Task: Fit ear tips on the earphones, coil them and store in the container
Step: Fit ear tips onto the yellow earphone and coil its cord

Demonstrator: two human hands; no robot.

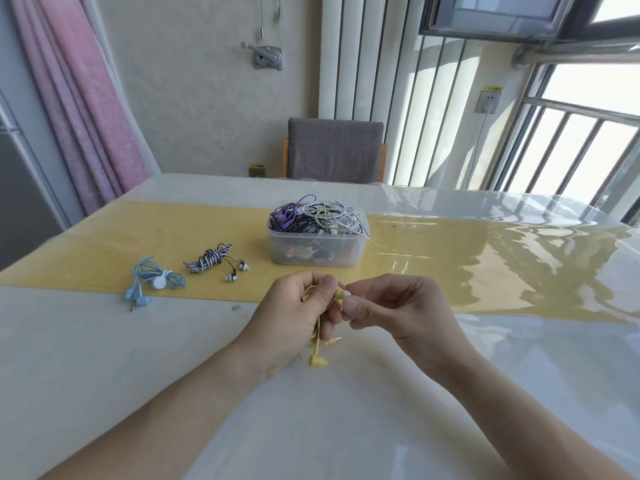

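Note:
My left hand [298, 313] grips a bunched pair of yellow earphones [317, 355] above the table; one bare earbud and the plug hang below the fist. My right hand [391, 306] pinches a small white ear tip [346, 293] against the upper yellow earbud held at my left fingertips. Beyond my hands stands a clear plastic container [317, 249], heaped with tangled purple, white and dark earphone cables. On the yellow runner to the left lie a coiled blue pair [154, 280] and a coiled black-and-white striped pair [213, 261].
The table [381, 410] has a glossy clear cover over a white cloth and yellow runner [104, 244]. A grey chair [334, 150] stands at the far edge. A pink curtain hangs at the left, and a barred window is at the right.

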